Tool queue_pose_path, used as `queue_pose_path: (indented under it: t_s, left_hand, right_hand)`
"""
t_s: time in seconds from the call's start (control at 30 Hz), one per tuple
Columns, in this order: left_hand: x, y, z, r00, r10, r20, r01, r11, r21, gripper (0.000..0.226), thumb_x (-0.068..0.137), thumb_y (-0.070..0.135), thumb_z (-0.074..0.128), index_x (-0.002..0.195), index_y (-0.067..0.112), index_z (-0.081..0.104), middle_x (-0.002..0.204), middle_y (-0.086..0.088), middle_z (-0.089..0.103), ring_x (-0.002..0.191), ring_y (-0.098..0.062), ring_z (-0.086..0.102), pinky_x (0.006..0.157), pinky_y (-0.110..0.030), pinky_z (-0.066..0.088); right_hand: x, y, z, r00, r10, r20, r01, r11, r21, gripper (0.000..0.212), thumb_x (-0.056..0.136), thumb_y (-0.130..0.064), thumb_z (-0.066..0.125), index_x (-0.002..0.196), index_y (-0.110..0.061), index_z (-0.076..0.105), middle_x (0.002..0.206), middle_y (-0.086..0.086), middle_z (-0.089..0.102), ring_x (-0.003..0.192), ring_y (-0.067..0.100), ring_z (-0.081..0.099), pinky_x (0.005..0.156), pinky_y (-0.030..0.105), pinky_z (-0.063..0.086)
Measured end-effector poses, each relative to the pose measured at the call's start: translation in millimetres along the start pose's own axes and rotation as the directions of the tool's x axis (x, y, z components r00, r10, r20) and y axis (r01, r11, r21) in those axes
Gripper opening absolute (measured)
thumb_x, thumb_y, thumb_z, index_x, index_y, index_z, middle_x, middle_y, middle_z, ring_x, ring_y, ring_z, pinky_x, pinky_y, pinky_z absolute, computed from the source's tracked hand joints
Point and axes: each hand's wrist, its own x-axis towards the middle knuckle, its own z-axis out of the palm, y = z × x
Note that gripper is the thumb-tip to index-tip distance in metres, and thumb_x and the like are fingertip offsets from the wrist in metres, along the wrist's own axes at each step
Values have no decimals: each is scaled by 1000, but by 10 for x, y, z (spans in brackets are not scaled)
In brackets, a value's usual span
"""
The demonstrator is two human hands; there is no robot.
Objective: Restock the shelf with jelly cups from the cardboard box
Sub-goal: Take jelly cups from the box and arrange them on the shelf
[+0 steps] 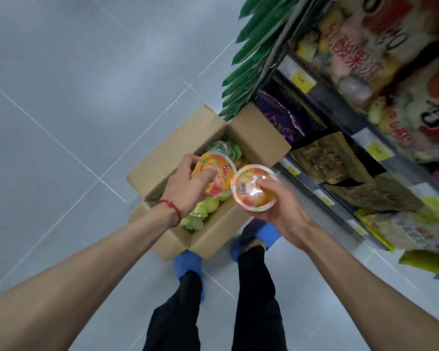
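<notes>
An open cardboard box stands on the floor in front of my feet, with several green and yellow jelly cups inside. My left hand grips an orange jelly cup by its printed lid, just above the box. My right hand holds a second orange jelly cup bottom up, its clear base and barcode facing me. The two cups almost touch. The shelf rises at the right, packed with snack bags.
Grey tiled floor spreads to the left of the box. Green packets hang at the shelf's far end. Yellow price tags line the shelf edges. My blue shoes stand right behind the box.
</notes>
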Motion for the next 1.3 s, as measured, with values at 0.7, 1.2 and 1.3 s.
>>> queue_pose_path:
  t_s: [0.7,1.2,1.3]
  left_hand:
    - [-2815,1071,1381,919,236,315,-181,964,-195,32,95,22,54,126,22,47,94,-16,73,78,-38,72,79,-48,60]
    - [-4565,1903,2108,650,523,551,-519,835,-179,86,73,-14,74,139,23,32,130,-16,59,108,-30,67,87,-45,58]
    - [-4792,2135,2140,624,523,580,-515,834,-198,73,84,-8,68,139,23,31,125,-20,62,99,-37,70,84,-46,59]
  right_hand:
    - [-3337,48,-929,877,-462,-132,475,875,90,63,69,-54,78,126,-31,65,104,3,75,84,21,66,69,31,48]
    - [-5479,-336,-1723,563,-819,-115,793,574,-205,72,71,0,89,135,-18,60,125,4,72,115,19,70,87,32,60]
    - [-5750,-484,-1735,543,-830,-128,805,558,-201,68,74,0,87,134,-21,62,124,6,72,112,19,71,82,27,59]
